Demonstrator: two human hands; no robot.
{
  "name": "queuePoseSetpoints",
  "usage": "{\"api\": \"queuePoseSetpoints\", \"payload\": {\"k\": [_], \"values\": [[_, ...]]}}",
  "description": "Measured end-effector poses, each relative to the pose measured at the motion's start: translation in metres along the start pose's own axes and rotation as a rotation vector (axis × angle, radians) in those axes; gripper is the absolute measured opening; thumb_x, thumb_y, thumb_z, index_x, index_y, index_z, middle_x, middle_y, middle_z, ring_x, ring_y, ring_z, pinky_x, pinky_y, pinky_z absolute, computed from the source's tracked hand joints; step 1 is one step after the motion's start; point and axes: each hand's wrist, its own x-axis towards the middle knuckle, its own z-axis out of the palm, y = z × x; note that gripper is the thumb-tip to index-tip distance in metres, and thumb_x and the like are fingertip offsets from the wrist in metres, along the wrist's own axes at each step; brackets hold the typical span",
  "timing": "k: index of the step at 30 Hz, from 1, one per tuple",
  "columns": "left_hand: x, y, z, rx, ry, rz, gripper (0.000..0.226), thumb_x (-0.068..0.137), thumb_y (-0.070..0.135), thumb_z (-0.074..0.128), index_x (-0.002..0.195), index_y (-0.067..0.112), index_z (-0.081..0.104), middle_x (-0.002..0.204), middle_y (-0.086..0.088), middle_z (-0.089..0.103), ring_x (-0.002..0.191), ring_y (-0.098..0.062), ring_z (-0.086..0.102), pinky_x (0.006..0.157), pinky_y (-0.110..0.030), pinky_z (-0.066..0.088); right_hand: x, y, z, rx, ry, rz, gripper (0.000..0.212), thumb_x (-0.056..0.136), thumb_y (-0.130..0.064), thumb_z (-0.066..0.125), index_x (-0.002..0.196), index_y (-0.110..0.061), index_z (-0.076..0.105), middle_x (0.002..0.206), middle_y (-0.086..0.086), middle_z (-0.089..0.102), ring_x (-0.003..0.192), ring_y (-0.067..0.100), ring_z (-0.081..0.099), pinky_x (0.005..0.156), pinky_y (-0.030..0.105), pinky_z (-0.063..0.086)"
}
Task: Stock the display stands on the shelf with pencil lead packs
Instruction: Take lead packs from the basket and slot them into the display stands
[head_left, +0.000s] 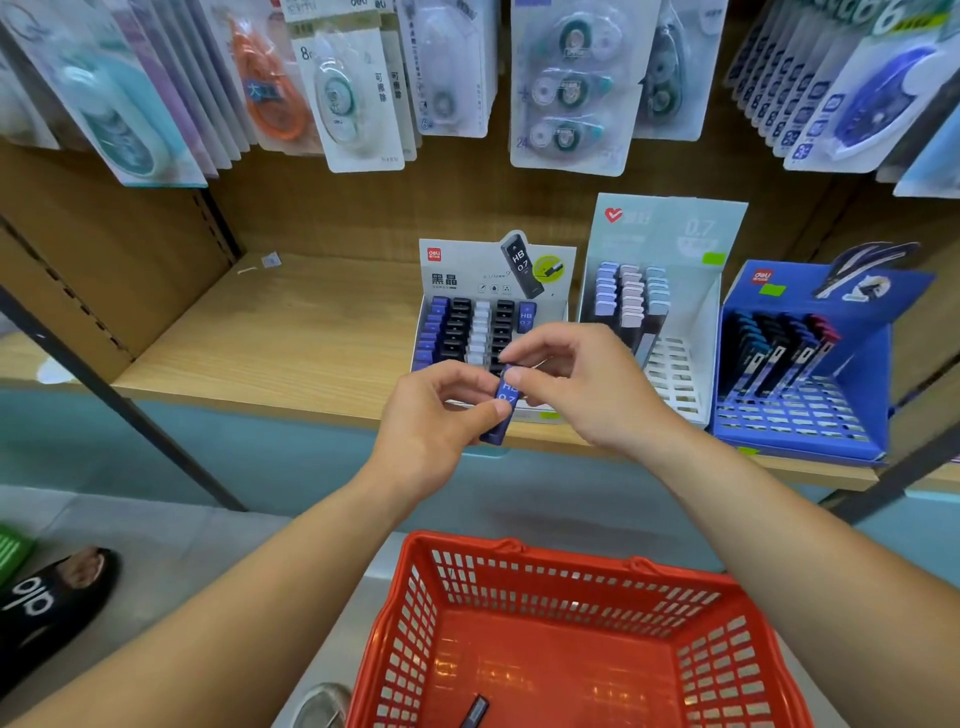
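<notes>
Pinches the lower half of a blue pencil lead pack (503, 410) in the left grip (436, 415), thumb across the printed face, fingers curled behind. Holds it nearly upright, long axis running from near-left at the foot to far-right at the cap. Nips the cap end in the right grip (587, 384), thumb and forefinger closed on it. Hangs it over the near edge of the shelf (285, 332), just near of the left stand (457, 270) and well above the red basket (519, 571).

Probably calls for a short push far and slightly right into that stand's right column, with the right grip nearer. Further right: pale stand (665, 234), blue stand (878, 374), both part-filled.
</notes>
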Motion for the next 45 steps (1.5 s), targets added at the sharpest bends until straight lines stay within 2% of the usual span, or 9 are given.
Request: {"api": "queuePoseSetpoints", "payload": {"k": [3,5,7,11,16,22,29,45], "values": [[0.009,-0.001,-0.005,0.175,0.017,0.064,0.016,0.085,0.021,0.08,0.096,0.029,0.071,0.087,0.009,0.075,0.085,-0.01,0.071,0.084,-0.033,0.058,0.015,0.004,-0.01,-0.085,0.054,0.016,0.017,0.086,-0.014,0.078,0.092,-0.029,0.075,0.082,-0.01,0.074,0.079,0.007,0.071,0.077,0.028,0.058],[0.019,0.001,-0.015,0.444,0.03,0.135,0.026,0.087,0.033,0.077,0.112,0.029,0.069,0.104,0.014,0.073,0.095,-0.005,0.067,0.089,-0.031,0.054,0.029,0.007,-0.019,-0.155,0.118,0.014,0.018,0.086,-0.015,0.078,0.096,-0.029,0.074,0.083,-0.011,0.072,0.08,0.004,0.068,0.078,0.021,0.054],[0.034,0.001,-0.028,0.72,0.028,0.206,0.041,0.089,0.041,0.072,0.127,0.028,0.063,0.123,0.012,0.066,0.109,-0.011,0.063,0.092,-0.032,0.051,0.047,0.007,-0.028,-0.238,0.144,-0.001,0.019,0.087,-0.014,0.077,0.094,-0.031,0.072,0.081,-0.014,0.069,0.076,-0.001,0.065,0.076,0.018,0.05],[0.063,-0.014,-0.039,0.936,-0.005,0.297,0.057,0.09,0.047,0.068,0.141,0.027,0.054,0.145,0.007,0.052,0.132,-0.017,0.045,0.106,-0.033,0.042,0.082,0.005,-0.039,-0.46,0.117,-0.036,0.019,0.086,-0.012,0.076,0.089,-0.03,0.07,0.081,-0.012,0.069,0.081,0.005,0.066,0.085,0.028,0.055],[0.078,-0.026,-0.039,0.951,-0.06,0.309,0.057,0.092,0.047,0.065,0.144,0.027,0.051,0.151,0.009,0.045,0.137,-0.015,0.043,0.111,-0.035,0.04,0.112,0.017,-0.038,-0.662,0.019,-0.005,0.016,0.085,-0.012,0.076,0.092,-0.026,0.072,0.085,-0.007,0.071,0.085,0.014,0.068,0.087,0.038,0.056],[0.09,-0.028,-0.041,0.881,-0.046,0.303,0.049,0.091,0.045,0.066,0.137,0.028,0.059,0.141,0.013,0.051,0.126,-0.013,0.051,0.103,-0.036,0.047,0.119,0.03,-0.03,-0.741,0.028,0.035,0.016,0.086,-0.022,0.076,0.09,-0.034,0.067,0.089,-0.011,0.072,0.085,0.012,0.067,0.082,0.038,0.057],[0.093,-0.031,-0.042,0.836,-0.048,0.295,0.046,0.092,0.045,0.066,0.135,0.031,0.059,0.139,0.016,0.05,0.124,-0.01,0.051,0.103,-0.036,0.048,0.121,0.03,-0.025,-0.863,0.041,0.035,0.01,0.088,-0.031,0.074,0.093,-0.035,0.067,0.095,-0.012,0.072,0.092,0.014,0.065,0.08,0.039,0.056],[0.094,-0.031,-0.043,0.787,-0.054,0.272,0.043,0.09,0.042,0.07,0.131,0.031,0.062,0.136,0.016,0.052,0.124,-0.01,0.051,0.103,-0.035,0.046,0.126,0.029,-0.026,-0.883,-0.034,0.083,0.011,0.085,-0.03,0.078,0.086,-0.035,0.068,0.087,-0.013,0.072,0.088,0.013,0.066,0.079,0.037,0.056]]}}
